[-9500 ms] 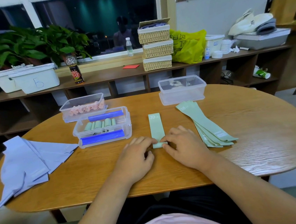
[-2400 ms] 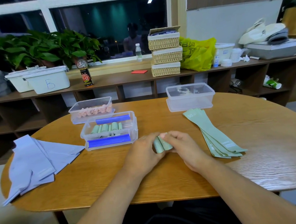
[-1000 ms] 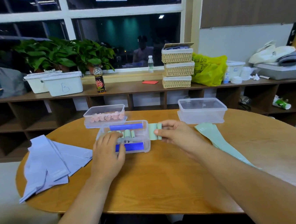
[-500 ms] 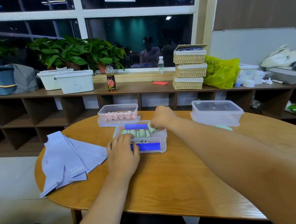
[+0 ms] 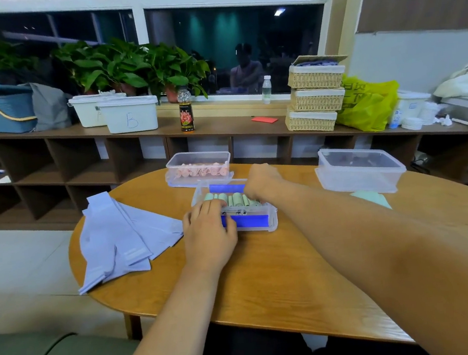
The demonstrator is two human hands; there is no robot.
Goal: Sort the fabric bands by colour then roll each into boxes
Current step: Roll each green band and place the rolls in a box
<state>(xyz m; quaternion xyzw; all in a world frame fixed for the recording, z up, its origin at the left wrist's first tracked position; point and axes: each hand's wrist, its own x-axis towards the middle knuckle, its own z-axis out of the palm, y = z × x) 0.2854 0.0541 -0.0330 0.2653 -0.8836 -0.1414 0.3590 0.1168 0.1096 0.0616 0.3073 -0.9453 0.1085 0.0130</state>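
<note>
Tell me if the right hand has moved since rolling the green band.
Yes. The right hand moved forward and left, from the tabletop to the green-roll box's far right corner.

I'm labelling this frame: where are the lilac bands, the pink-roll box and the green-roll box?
lilac bands (image 5: pixel 112 236): head view, middle of the pile.
pink-roll box (image 5: pixel 198 161): head view, wall above the rolls.
green-roll box (image 5: pixel 246 221): head view, blue front clip.

Left hand (image 5: pixel 208 232) palm down, fingers forward; right hand (image 5: pixel 260 179) beyond, knuckles up, fingers hidden
</note>
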